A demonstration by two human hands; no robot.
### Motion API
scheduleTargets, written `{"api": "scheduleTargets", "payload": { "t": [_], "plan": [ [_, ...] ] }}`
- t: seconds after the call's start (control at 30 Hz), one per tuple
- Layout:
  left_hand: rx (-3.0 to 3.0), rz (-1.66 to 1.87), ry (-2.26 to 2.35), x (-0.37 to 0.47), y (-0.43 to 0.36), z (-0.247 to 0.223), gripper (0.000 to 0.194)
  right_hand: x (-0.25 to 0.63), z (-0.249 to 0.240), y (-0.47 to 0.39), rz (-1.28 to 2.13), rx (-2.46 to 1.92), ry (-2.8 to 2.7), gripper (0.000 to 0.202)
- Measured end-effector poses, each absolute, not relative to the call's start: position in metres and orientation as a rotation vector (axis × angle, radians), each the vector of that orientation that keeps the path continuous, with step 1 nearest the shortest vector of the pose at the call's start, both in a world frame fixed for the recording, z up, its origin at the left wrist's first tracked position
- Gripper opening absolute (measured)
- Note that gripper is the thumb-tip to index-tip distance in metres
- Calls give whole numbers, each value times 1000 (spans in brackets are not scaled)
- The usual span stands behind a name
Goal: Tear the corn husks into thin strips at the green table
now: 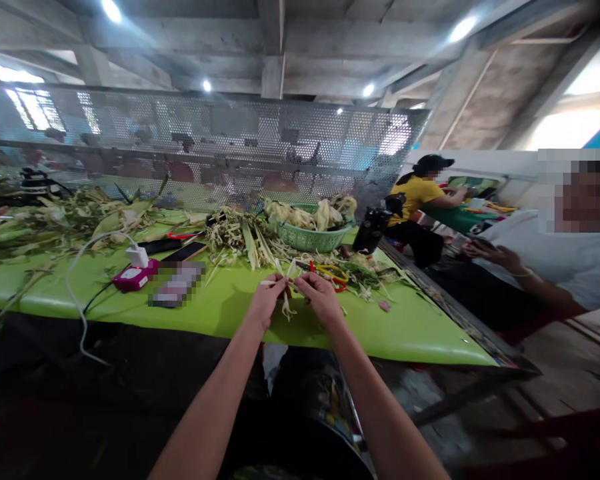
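Both hands meet over the front part of the green table (220,308). My left hand (271,298) pinches a small bundle of pale husk strips (287,303), whose ends stick out above and below the fingers. My right hand (319,291) is closed on the same bundle from the right, its fingertips close to the left ones. Just beyond the right hand lie scissors with yellow and red handles (334,273). Behind them a green basket (313,238) holds crumpled pale husks (325,215).
Dried husks (105,217) heap at the left. A magenta power socket (136,275), a white cable and a dark phone (184,253) lie left of my hands. A black bottle-like object (371,230) stands right of the basket. Two people sit at the right.
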State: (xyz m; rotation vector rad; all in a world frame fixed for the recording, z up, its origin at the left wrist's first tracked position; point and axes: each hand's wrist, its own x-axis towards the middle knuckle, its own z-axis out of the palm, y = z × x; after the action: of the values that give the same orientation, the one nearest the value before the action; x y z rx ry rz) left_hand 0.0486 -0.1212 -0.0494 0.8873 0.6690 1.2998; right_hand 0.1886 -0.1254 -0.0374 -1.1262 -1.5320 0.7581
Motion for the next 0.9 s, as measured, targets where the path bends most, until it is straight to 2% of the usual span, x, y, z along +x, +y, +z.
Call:
{"api": "scheduleTargets", "payload": {
  "t": [0.43,0.63,0.77,0.9],
  "plan": [
    [823,1417,658,49,-118,-51,28,185,-41,-125,699,-1117,-1716,32],
    [1207,1499,965,50,-118,-55,19,181,-33,-135,429,-1119,-1684,24],
    [1339,1526,989,57,-121,-56,2,177,-24,-145,450,-993,-1759,24],
    [1371,1517,972,62,-123,-56,9,174,-21,-148,407,-986,-1788,19]
  ]
}}
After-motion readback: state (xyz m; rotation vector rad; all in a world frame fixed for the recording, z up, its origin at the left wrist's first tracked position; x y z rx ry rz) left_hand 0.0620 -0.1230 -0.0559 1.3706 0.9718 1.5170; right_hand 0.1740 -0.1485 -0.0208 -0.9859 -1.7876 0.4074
